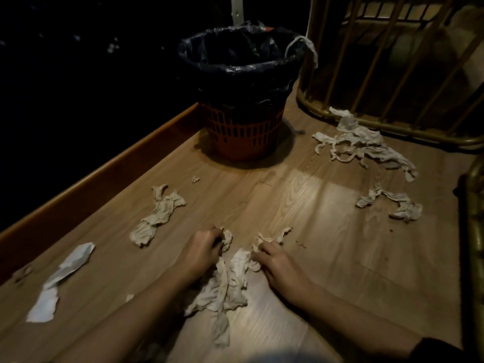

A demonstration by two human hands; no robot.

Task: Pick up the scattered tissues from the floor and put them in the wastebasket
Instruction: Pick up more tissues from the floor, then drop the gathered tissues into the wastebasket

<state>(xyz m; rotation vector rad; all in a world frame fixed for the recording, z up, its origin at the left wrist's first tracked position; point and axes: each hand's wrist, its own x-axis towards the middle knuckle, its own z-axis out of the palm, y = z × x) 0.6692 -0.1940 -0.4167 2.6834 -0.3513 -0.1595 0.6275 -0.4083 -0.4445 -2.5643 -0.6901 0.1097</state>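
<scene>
Both bare hands are down on the light wood-grain laminate floor (301,200) in the lower middle of the frame. The left hand (203,248) has its fingers curled shut around a small crumpled wad of white tissue (227,239). The right hand (277,265) pinches the top of a long, torn heap of white tissue (227,286) that trails down between the two forearms toward the bottom of the frame.

More tissue lies scattered about: a twisted off-white tissue strip (158,214) at left centre, a flatter, brighter white tissue sheet (60,281) at lower left, a tangle of shredded tissue ribbons (358,142) at upper right, and a smaller crumpled tissue clump (392,203) at right centre. A tiny tissue scrap (195,179) sits near the basket.

An orange slotted plastic wastebasket (243,132), lined with a black plastic bag (241,66), stands upright in the upper middle, well apart from the hands. One white tissue strip (305,48) hangs over its right rim. A brown wooden skirting board (104,174) runs along the left, and a brass-coloured barred metal frame (392,74) fills the upper right, just behind the shredded ribbons.
</scene>
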